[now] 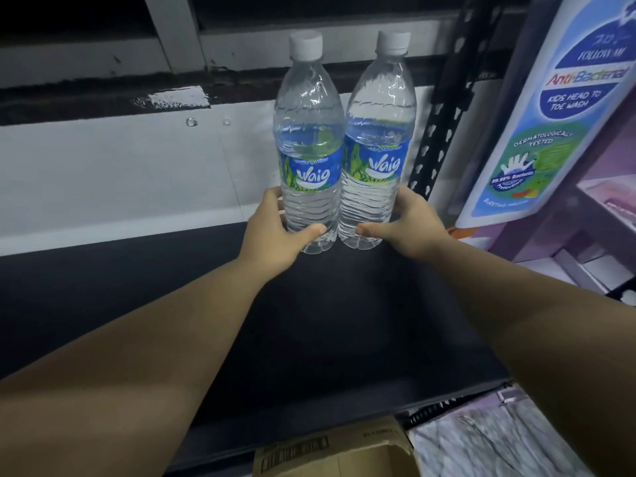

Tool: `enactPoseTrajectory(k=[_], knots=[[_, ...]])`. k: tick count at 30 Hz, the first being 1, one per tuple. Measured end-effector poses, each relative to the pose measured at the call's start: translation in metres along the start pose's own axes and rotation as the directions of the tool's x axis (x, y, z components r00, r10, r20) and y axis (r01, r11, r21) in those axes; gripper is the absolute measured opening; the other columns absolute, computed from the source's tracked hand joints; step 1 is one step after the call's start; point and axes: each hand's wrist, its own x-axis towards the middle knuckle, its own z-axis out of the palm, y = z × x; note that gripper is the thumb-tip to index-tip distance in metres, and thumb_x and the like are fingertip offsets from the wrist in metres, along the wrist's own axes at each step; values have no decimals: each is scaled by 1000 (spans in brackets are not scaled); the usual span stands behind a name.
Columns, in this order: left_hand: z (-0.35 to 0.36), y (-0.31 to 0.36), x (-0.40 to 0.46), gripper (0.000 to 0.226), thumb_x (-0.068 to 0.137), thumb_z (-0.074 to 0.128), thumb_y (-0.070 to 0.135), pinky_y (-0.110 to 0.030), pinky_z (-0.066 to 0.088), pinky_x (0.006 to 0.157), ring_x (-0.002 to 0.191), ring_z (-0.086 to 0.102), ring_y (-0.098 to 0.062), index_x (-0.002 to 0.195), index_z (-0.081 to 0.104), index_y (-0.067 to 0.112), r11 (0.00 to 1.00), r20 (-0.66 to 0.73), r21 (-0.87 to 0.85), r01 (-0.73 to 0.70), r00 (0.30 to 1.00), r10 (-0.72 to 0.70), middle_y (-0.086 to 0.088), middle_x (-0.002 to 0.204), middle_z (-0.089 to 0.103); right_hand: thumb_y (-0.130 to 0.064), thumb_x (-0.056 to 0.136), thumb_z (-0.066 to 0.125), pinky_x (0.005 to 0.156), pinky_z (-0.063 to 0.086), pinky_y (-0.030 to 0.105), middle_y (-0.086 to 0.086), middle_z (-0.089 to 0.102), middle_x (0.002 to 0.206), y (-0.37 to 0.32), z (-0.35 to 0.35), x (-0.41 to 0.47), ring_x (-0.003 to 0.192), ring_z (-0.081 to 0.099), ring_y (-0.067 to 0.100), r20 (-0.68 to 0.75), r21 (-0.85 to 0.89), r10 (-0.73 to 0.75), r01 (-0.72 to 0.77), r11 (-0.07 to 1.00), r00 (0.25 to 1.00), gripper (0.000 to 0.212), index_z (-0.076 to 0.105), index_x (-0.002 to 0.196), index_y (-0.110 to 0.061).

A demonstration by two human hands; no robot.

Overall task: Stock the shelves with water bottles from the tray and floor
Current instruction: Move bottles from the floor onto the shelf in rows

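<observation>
Two clear water bottles with white caps and blue labels stand upright side by side at the back of a dark shelf board (309, 325). My left hand (275, 228) grips the lower part of the left bottle (309, 139), thumb in front. My right hand (409, 225) grips the lower part of the right bottle (378, 139) the same way. The bottles touch each other, and their bases sit at the shelf surface near the white back panel (120, 166).
A black perforated shelf upright (440, 125) rises just right of the bottles. A blue and white promotional sign (557, 108) and a purple rack (585, 218) stand at the right. A cardboard box (330, 449) lies below the shelf's front edge.
</observation>
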Motion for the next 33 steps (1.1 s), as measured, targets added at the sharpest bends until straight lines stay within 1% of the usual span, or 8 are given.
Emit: enactPoseTrajectory(k=[7, 13, 19, 25, 29, 30, 32, 33], knots=[[7, 0, -6, 82, 81, 87, 39, -28, 47, 97, 114, 56, -6, 147, 42, 20, 1000, -48, 21, 9, 999, -8, 11, 136, 59, -63, 46, 87, 105, 53, 39, -19, 73, 121, -7, 4, -2, 115, 68, 6, -38, -81, 0, -3, 997, 999, 91, 62, 129, -35], [9, 3, -5, 82, 83, 86, 37, -29, 47, 97, 119, 60, -12, 149, 41, 18, 999, -56, 29, 24, 998, -22, 10, 134, 58, -61, 42, 90, 105, 55, 40, -20, 75, 118, -8, 2, 1, 112, 70, 4, -6, -57, 33, -33, 998, 999, 94, 62, 128, -36], [10, 2, -2, 83, 82, 87, 38, -34, 50, 102, 123, 62, -18, 148, 41, 18, 998, -73, 40, 51, 996, -48, 3, 141, 59, -61, 39, 93, 104, 55, 41, -19, 75, 118, -3, 4, 3, 112, 71, 7, 12, -54, 47, -47, 997, 999, 98, 61, 128, -37], [7, 5, -4, 82, 80, 88, 39, -41, 52, 105, 124, 62, -19, 146, 43, 17, 997, -56, 63, 55, 997, -51, 2, 140, 60, -66, 38, 86, 108, 52, 40, -17, 73, 123, -10, 2, 4, 117, 68, 12, 43, -127, 71, -65, 990, 997, 103, 57, 133, -37], [4, 9, -5, 81, 79, 88, 42, -43, 52, 105, 124, 63, -21, 144, 45, 17, 993, -42, 90, 75, 997, -71, 1, 138, 63, -58, 46, 95, 110, 49, 39, -15, 70, 128, -17, 0, 5, 120, 65, 13, 89, -161, 107, -92, 983, 990, 106, 52, 139, -34], [3, 9, -5, 83, 78, 89, 43, -44, 52, 105, 123, 63, -21, 144, 45, 18, 992, -43, 89, 91, 995, -87, 0, 138, 64, -61, 46, 97, 110, 49, 39, -16, 70, 127, -15, 1, 5, 119, 65, 12, 109, -173, 112, -92, 981, 988, 106, 53, 139, -35], [3, 9, -7, 90, 76, 90, 45, -45, 52, 107, 124, 64, -20, 148, 42, 20, 990, -26, 67, 123, 992, -122, -1, 138, 65, -77, 34, 94, 107, 52, 41, -17, 71, 126, -6, 5, 3, 119, 67, 11, 116, -164, 140, -120, 979, 983, 118, 54, 138, -35], [2, 9, -10, 95, 76, 90, 46, -46, 51, 109, 127, 63, -21, 152, 39, 19, 988, -9, 57, 141, 990, -141, -3, 140, 64, -79, 31, 92, 107, 53, 41, -15, 71, 127, -6, 7, -4, 119, 67, 12, 103, -141, 163, -148, 979, 981, 122, 54, 138, -33]])
